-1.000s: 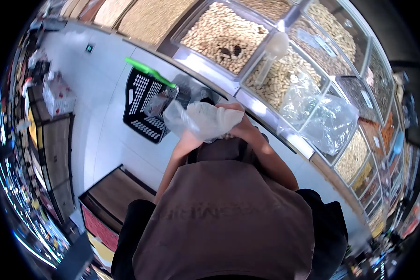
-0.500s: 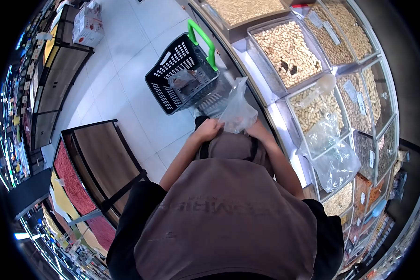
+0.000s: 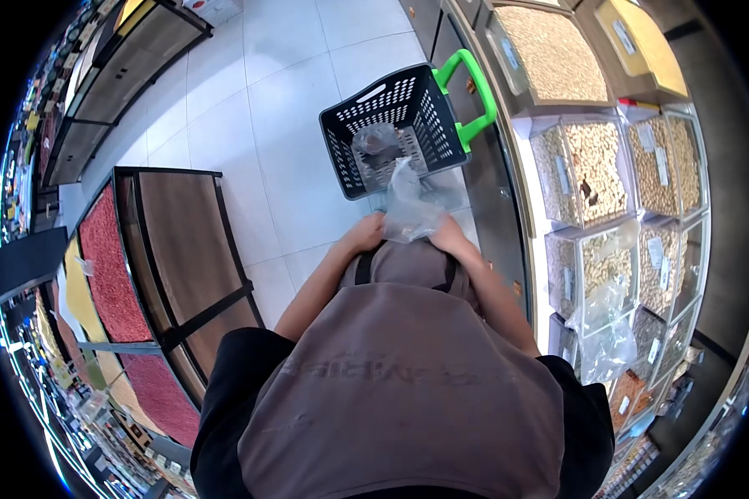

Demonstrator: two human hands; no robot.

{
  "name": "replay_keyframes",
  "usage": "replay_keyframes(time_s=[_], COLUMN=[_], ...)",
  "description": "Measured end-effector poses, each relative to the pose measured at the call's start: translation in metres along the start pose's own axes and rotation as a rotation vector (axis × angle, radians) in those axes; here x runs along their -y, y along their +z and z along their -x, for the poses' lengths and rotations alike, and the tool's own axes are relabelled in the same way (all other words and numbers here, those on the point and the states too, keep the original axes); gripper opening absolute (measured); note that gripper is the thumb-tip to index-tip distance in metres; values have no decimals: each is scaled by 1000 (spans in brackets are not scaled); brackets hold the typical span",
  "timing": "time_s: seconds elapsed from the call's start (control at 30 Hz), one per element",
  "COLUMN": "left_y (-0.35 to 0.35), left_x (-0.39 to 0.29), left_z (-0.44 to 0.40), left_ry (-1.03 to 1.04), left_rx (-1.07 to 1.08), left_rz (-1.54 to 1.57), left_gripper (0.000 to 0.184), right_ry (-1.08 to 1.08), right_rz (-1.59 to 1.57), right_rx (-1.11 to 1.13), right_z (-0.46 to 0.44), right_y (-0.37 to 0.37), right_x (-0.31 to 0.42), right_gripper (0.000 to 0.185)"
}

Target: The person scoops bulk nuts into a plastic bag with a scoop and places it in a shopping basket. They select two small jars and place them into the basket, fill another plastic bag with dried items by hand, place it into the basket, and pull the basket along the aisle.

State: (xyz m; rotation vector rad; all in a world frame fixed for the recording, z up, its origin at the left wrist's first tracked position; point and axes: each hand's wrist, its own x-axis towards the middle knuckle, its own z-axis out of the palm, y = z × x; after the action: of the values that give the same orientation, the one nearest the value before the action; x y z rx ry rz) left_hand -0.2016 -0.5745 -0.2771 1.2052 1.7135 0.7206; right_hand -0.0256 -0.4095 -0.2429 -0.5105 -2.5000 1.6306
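Note:
A clear plastic bag (image 3: 409,208) hangs between my two hands in front of my chest, its top sticking up toward the basket. My left hand (image 3: 366,230) is closed at the bag's left edge. My right hand (image 3: 451,234) is closed on its right side. The fingertips of both hands are partly hidden by the bag. Just beyond the bag, a black basket (image 3: 383,104) with a green handle (image 3: 483,100) stands on the floor, holding a small clear bag (image 3: 375,139) with contents I cannot make out.
Bins of peanuts (image 3: 596,170) and other dry goods line the right side, with loose clear bags (image 3: 607,348) and a scoop (image 3: 627,233) on them. A wooden display unit with red goods (image 3: 112,266) stands at the left. Tiled floor (image 3: 287,125) lies between.
The view has turned, so the basket now appears farther right and the bins run upright along the right. The held bag has gone from spread sideways to upright, with both hands still on it.

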Motion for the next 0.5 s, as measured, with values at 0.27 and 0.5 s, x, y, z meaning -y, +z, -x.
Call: replay_keyframes(time_s=[0.27, 0.5], left_y=[-26, -44], left_x=[53, 87], left_z=[18, -23], left_ry=[-161, -167], left_rx=[-156, -479], left_rz=[50, 76], left_gripper=[32, 33], right_ry=[57, 50], right_rz=[117, 270], right_rx=[221, 366], right_z=[-68, -151], right_y=[40, 18], right_x=[-15, -20], right_gripper=[33, 28])
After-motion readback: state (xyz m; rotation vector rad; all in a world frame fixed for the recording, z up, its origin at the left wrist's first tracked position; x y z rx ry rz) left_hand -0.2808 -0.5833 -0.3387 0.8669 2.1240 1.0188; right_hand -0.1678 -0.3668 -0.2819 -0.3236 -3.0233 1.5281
